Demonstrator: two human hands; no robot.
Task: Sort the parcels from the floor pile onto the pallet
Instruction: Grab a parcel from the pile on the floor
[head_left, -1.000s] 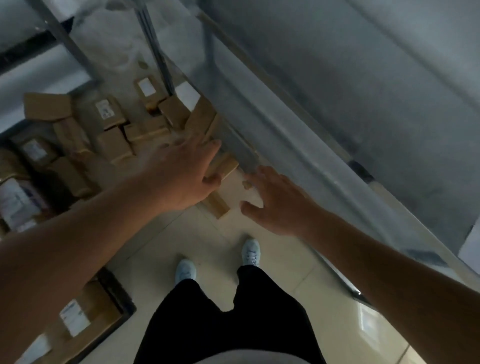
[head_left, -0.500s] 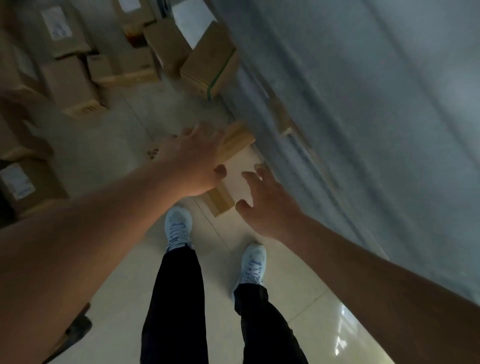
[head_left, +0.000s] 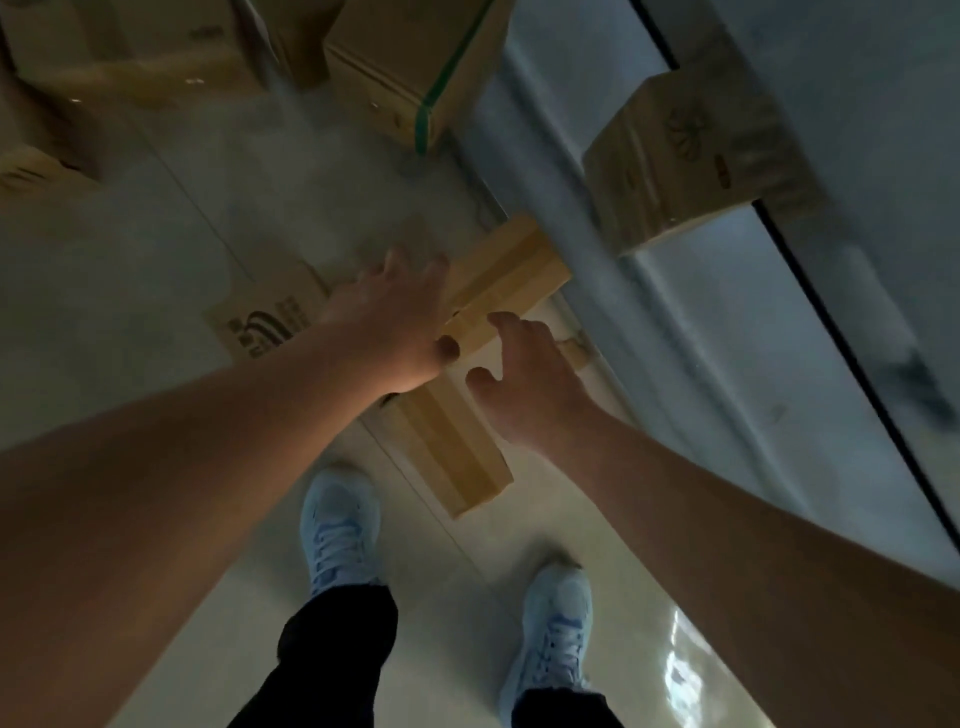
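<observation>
Both hands spread and holding nothing, left hand (head_left: 395, 322) and right hand (head_left: 524, 384) over the tan parcel (head_left: 506, 275) lying on the floor tiles (head_left: 156, 260) against the grey sheeting (head_left: 701, 322); a rushed grab could jam it tighter underneath.

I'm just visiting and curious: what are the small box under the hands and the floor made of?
The small box looks like plain brown corrugated cardboard, matt, with a tape strip along its top. The floor seems to be glazed ceramic or stone tile: pale, glossy, with grout lines and a bright reflection. The blur leaves both somewhat uncertain.
</observation>
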